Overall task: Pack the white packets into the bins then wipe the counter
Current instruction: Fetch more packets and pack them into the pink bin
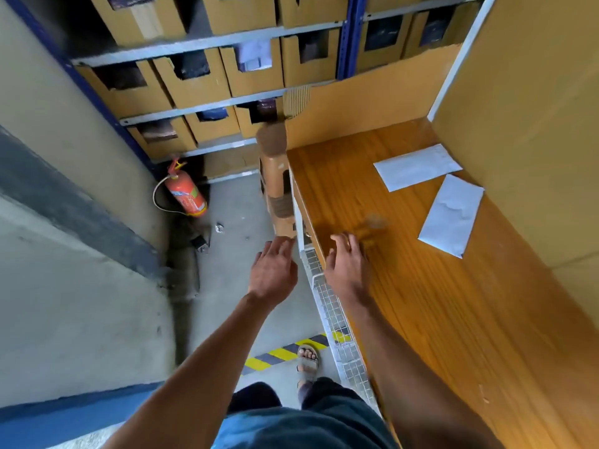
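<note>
Both hands, left hand (272, 270) and right hand (348, 270), hover empty with loose fingers at the tabletop's (421, 286) left edge. Two white packets (416, 166) (452, 215) lie by its far right edge. Beyond, shelved cardboard bins (194, 82) hold dark bundles (no labels legible).

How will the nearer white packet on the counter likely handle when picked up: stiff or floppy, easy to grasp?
The nearer white packet looks thin and slightly wrinkled, so it is probably light and floppy. It lies flat on the smooth wooden counter, so it may slide when pushed. Lifting an edge first would likely help.
</note>
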`<move>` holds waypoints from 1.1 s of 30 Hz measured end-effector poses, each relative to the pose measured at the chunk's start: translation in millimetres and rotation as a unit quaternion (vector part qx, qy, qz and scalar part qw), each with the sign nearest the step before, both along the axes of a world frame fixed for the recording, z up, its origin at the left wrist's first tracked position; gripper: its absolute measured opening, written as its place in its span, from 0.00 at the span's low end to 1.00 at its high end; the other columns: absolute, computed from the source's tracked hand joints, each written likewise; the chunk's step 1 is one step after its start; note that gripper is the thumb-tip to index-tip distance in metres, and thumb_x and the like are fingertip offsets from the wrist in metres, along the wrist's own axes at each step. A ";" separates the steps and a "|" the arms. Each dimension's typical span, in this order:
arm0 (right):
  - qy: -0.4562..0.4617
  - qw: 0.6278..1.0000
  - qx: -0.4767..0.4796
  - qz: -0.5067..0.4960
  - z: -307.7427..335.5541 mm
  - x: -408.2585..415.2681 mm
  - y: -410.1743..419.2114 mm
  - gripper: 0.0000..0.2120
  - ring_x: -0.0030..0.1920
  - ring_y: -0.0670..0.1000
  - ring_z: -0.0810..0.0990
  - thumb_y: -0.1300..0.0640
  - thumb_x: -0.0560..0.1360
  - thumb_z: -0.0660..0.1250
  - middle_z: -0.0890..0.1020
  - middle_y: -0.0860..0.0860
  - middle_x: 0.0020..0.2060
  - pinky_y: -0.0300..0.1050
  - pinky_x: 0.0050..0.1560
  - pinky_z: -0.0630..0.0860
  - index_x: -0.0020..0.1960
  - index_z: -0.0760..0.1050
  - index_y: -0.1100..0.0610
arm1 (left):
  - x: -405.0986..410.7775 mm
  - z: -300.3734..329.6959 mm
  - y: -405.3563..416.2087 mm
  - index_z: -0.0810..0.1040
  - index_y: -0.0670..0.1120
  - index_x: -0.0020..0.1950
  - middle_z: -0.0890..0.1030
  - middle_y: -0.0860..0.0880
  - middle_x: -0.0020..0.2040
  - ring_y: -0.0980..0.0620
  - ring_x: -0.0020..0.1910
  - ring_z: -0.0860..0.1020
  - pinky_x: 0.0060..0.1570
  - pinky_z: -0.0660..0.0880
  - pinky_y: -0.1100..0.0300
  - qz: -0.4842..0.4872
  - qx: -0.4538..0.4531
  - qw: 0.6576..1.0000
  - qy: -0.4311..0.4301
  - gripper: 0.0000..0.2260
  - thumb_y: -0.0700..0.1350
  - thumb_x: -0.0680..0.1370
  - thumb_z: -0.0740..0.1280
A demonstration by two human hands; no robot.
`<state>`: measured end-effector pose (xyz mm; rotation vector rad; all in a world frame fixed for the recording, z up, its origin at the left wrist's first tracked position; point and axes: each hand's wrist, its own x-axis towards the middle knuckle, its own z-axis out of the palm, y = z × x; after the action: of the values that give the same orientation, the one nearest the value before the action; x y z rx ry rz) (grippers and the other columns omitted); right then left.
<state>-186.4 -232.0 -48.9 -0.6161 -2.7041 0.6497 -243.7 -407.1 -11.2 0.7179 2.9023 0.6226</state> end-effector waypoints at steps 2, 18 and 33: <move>0.018 0.999 0.019 -0.021 1.7 -18.4 22.6 0.15 0.58 0.59 0.81 0.56 0.80 0.67 0.80 0.56 0.63 0.56 0.52 0.82 0.66 0.79 0.53 | -24.1 7.2 24.8 0.74 0.47 0.74 0.76 0.47 0.72 0.43 0.68 0.73 0.64 0.76 0.45 -0.022 0.000 1.000 0.003 0.22 0.41 0.80 0.65; -0.023 0.962 0.006 -0.273 6.3 -71.7 188.0 0.21 0.61 0.62 0.76 0.59 0.76 0.70 0.76 0.55 0.66 0.61 0.55 0.79 0.68 0.74 0.55 | -163.4 -10.7 232.0 0.74 0.48 0.75 0.76 0.46 0.70 0.42 0.69 0.75 0.62 0.76 0.46 -0.318 -0.044 0.947 0.008 0.24 0.44 0.78 0.68; -0.171 0.922 0.034 -0.345 -13.6 -76.4 275.6 0.34 0.78 0.70 0.63 0.39 0.78 0.69 0.63 0.59 0.81 0.72 0.71 0.68 0.79 0.67 0.51 | -243.0 -49.8 406.9 0.67 0.47 0.82 0.61 0.42 0.84 0.38 0.81 0.62 0.74 0.68 0.38 -0.516 -0.058 0.853 0.053 0.28 0.54 0.84 0.66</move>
<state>-262.9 43.6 -62.5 -1.6818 -2.4971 0.2705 -486.7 -0.2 -61.1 2.0567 2.0716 0.2457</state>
